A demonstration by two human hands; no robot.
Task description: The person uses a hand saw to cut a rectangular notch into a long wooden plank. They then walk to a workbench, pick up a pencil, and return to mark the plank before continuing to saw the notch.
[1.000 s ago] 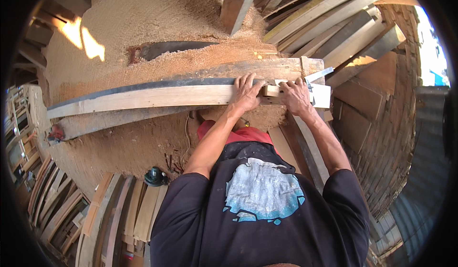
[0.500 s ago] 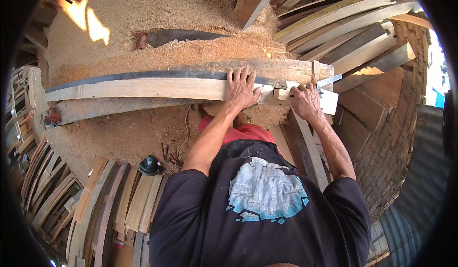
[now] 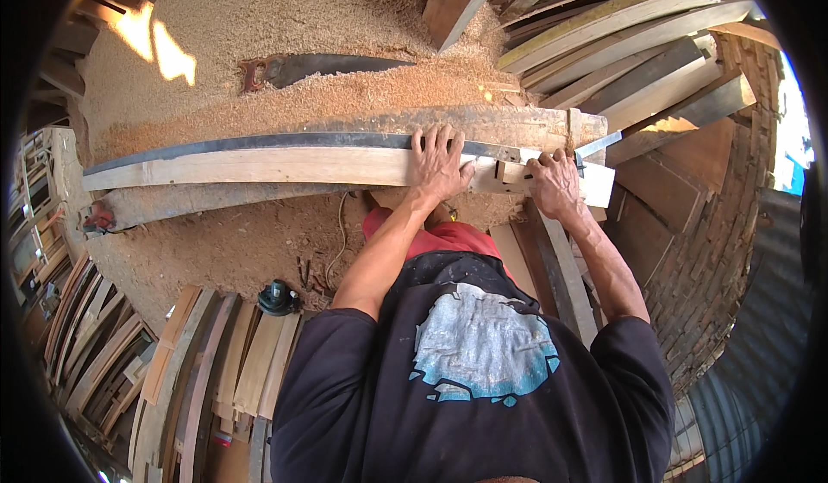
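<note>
A long pale timber (image 3: 285, 166) with a dark curved upper edge lies across a board in front of me. My left hand (image 3: 440, 168) is spread flat on its right half, fingers pointing away from me. Toward the timber's right end, my right hand (image 3: 556, 181) is closed, with a small dark tip showing at its fingertips; what it grips is mostly hidden. A metal straight blade (image 3: 598, 145) juts out to the upper right beside that hand, next to a dark fitting. Just left of the right hand, a small wood block (image 3: 510, 172) sits on the timber.
A handsaw (image 3: 332, 66) lies in sawdust beyond the timber, and another saw's red handle (image 3: 98, 216) shows at the left. A dark green power tool (image 3: 277, 298) stands on the ground. Curved planks (image 3: 617, 30) are stacked at upper right, with more planks (image 3: 194, 371) at lower left.
The whole view has shifted slightly. Both hands keep nearly the same places on the timber, the left flat and the right closed.
</note>
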